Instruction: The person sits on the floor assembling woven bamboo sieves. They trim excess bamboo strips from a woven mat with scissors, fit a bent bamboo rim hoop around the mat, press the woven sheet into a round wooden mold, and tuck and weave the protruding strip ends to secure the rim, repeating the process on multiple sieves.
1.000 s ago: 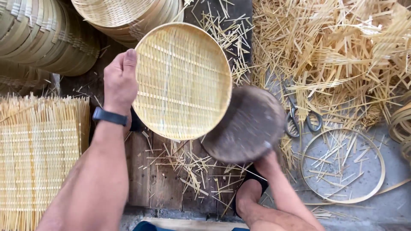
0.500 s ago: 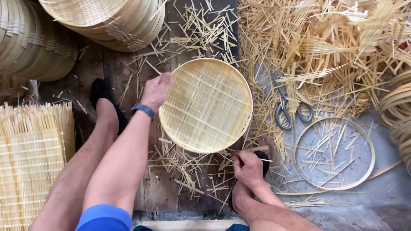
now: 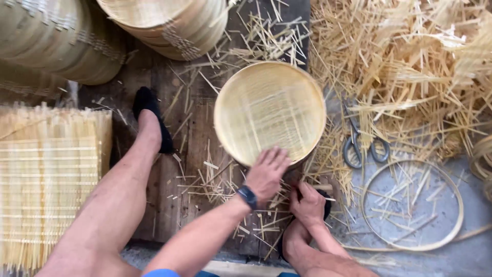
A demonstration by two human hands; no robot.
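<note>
Bamboo tray: round woven tray [image 3: 270,110], shallow, pale yellow, lying face-up on the plank floor [image 3: 179,169]; nothing inside it.
Left hand: left hand [image 3: 266,173] lies flat on the tray's near rim, fingers spread over the edge, pressing rather than closed around it; dark watch [image 3: 248,196] on the wrist.
Right hand: right hand [image 3: 308,203] just below the tray's near edge, fingers curled in a clenched grip; what it pinches is too small to tell.
Stacks: finished trays nested in stacks [image 3: 169,23] at top, a second pile [image 3: 56,43] at top left.
Mat: flat woven bamboo mat [image 3: 48,179] at left, loose strip ends sticking up.
Hoop: thin bamboo hoop [image 3: 411,205] on the grey ground at right, scraps lying within it.
Scissors: metal scissors [image 3: 361,143] between tray and hoop.
Floor: dark worn planks, littered with bamboo slivers; big heap of offcuts [image 3: 410,66] upper right.
Foot: black shoe [image 3: 151,120] left of the tray.
</note>
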